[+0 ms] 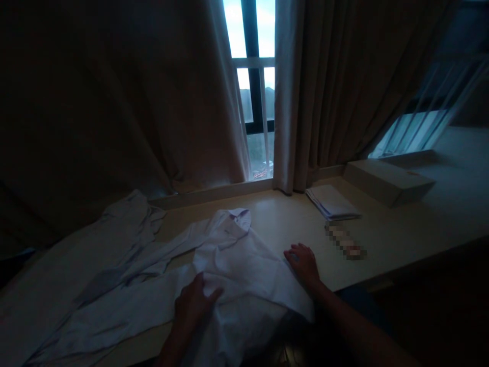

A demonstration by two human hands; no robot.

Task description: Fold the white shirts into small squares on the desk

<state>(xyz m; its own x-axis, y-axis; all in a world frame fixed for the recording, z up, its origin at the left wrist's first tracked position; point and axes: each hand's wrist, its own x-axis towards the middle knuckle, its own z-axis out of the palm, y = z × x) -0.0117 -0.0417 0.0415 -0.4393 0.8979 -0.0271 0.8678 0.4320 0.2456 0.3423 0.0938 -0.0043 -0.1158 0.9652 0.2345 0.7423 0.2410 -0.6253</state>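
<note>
A white collared shirt (244, 260) lies rumpled on the pale ledge, its collar toward the window and its lower part hanging over the front edge. One sleeve stretches out to the left. My left hand (194, 300) is on the left side of the shirt, thumb and fingers apart, its fingertips partly hidden against the cloth; whether it grips a fold is unclear. At the shirt's right edge, my right hand (302, 261) rests with its fingers slightly spread and nothing visible in them.
More white clothing (110, 244) covers the left of the ledge (275, 214). A folded white cloth (332, 201), a blurred-out small item (346, 242) and a pale box (389, 178) are on the right. Curtains (198, 102) hang behind, around a window.
</note>
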